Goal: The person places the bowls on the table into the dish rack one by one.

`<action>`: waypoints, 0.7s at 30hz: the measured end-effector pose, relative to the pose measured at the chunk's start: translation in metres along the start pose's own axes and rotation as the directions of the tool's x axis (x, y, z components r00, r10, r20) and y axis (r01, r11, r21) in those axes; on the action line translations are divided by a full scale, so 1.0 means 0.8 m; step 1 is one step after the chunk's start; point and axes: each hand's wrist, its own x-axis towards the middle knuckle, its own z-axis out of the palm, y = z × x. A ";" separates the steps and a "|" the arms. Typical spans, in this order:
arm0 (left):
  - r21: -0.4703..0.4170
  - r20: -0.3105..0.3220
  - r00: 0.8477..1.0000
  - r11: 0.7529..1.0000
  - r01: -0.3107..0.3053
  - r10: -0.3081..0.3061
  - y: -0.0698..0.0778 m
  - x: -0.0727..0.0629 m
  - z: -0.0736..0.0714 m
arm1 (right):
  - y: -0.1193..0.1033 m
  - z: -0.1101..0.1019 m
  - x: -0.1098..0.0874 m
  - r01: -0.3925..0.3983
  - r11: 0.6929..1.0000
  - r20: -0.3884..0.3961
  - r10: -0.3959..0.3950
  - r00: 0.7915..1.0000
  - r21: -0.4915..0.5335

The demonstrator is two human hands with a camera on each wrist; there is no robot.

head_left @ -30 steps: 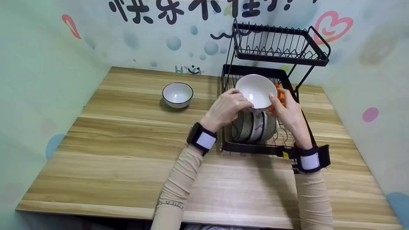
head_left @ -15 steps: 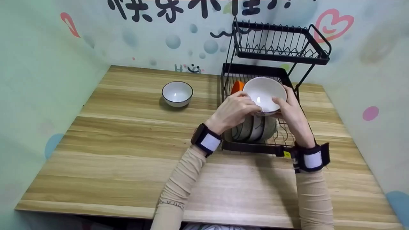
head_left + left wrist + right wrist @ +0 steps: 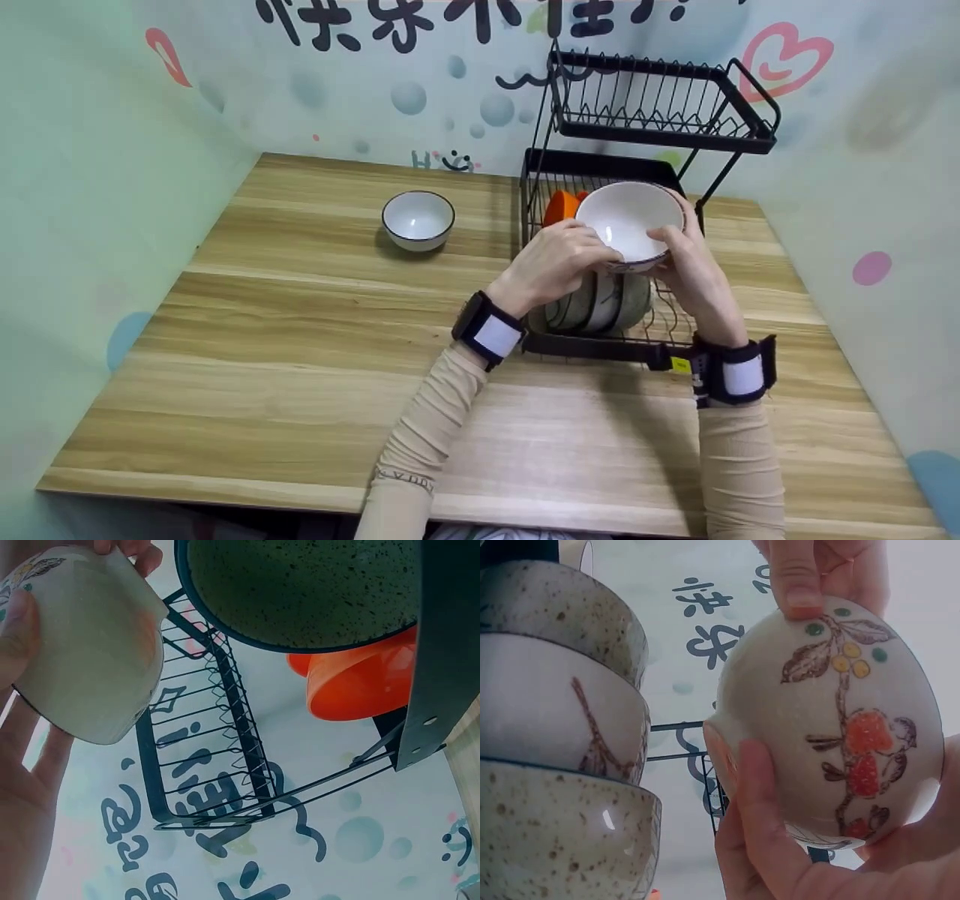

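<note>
A white bowl [image 3: 626, 214], tilted with its inside toward the head camera, is held above the dish rack by both hands. My left hand [image 3: 555, 262] pinches its near-left rim. My right hand [image 3: 697, 274] grips the right side, thumb over the rim and other fingers behind. In the right wrist view the bowl's outside [image 3: 780, 712] shows red birds, leaves and yellow berries. Beneath the hands, several bowls [image 3: 600, 304] stand on edge in a row in the rack, partly covered by the left hand. Some are speckled and one is white with a branch pattern.
The black two-tier dish rack [image 3: 585, 345] stands on the right of the wooden table [image 3: 300, 315], its upper tier [image 3: 664, 135] behind the hands. Orange dishware [image 3: 561, 208] sits in the lower tier. A second white, dark-rimmed bowl [image 3: 418, 217] stands upright left of the rack.
The held bowl has moved right and slightly toward me, with both hands following. The orange dishware now shows on its left. My right hand has shifted further round the bowl's side.
</note>
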 end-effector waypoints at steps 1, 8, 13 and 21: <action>-0.007 0.000 1.000 1.000 0.003 -0.003 0.000 0.000 0.000 | 0.000 0.000 0.000 -0.002 1.000 0.002 0.002 1.000 0.002; -0.055 -0.027 1.000 0.998 0.010 -0.011 -0.001 0.003 0.003 | 0.000 -0.001 -0.001 0.049 0.998 -0.022 -0.050 0.999 -0.040; -0.076 0.001 0.996 0.993 0.093 -0.093 -0.005 0.002 0.000 | 0.002 -0.004 -0.003 0.084 0.991 -0.079 -0.093 0.993 -0.105; -0.026 0.079 0.893 0.895 0.446 -0.443 -0.010 -0.001 0.001 | 0.002 -0.008 -0.007 0.103 0.971 -0.126 -0.132 0.983 -0.216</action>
